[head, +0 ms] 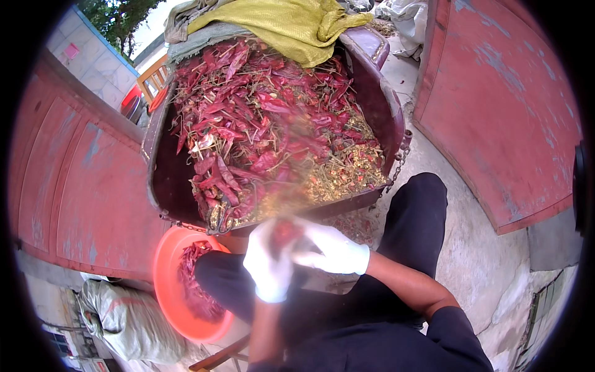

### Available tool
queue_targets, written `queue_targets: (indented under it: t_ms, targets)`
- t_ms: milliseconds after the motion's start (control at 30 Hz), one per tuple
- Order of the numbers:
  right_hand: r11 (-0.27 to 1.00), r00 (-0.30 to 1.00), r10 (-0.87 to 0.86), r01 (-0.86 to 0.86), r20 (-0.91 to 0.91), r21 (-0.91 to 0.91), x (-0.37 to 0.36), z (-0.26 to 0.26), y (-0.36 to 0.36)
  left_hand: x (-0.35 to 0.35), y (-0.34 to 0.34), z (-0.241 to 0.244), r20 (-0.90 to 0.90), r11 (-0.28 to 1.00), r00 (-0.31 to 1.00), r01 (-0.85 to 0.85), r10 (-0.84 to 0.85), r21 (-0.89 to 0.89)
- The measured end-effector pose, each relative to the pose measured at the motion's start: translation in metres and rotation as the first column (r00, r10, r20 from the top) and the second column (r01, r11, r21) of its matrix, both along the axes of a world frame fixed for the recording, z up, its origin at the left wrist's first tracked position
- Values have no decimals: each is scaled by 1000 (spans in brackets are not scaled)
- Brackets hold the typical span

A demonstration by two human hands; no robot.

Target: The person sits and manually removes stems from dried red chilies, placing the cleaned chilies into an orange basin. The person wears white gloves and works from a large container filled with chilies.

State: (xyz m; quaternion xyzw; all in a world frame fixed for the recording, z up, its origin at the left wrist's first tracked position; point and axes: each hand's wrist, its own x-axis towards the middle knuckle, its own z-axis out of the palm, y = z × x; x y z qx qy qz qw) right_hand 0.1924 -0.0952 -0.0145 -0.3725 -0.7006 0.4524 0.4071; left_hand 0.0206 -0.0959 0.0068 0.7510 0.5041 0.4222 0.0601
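Note:
Both my hands wear white gloves and meet just above the near edge of a dark red metal cart bed (160, 186). Motion blurs my left hand (268, 265), which is closed around a dried red chili pepper (284, 234). The fingers of my right hand (332, 249) close on the same pepper from the right, and their tips are blurred. Before me the cart holds a large heap of dried red chili peppers (232, 107) with stems. Loose yellowish seeds (358, 167) lie at its near right. Left of my knee, an orange plastic basin (162, 279) contains red chili pieces (200, 288).
Yellow woven sacking (279, 23) covers the heap's far end. A chain (399, 167) hangs at the cart's right corner. A dark looped metal handle (221, 219) lies at the near left. Red metal doors (492, 102) flank the cart. A full white sack (135, 321) lies behind the basin.

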Motion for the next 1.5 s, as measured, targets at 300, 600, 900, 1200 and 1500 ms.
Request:
queue_targets:
  t_ms: [300, 600, 900, 1200, 1500]
  targets:
    - [778, 858, -504, 402, 97, 482, 16, 3, 56, -204, 9, 33, -347, 694, 601, -644, 720, 323]
    - [853, 437, -485, 45, 758, 520, -5, -14, 126, -152, 22, 22, 61, 909, 907, -413, 416, -56]
    - [764, 578, -627, 327, 522, 556, -3, -32, 150, -73, 98, 11, -179, 999, 984, 21, -26, -31]
    - [807, 802, -590, 587, -90, -61, 23, 9, 128, -28, 131, -20, 401, 924, 905, 265, -141, -275]
    - [939, 931, -338, 324, -136, -113, 2, 15, 88, 0, 117, -17, 527, 785, 834, 433, -162, -444]
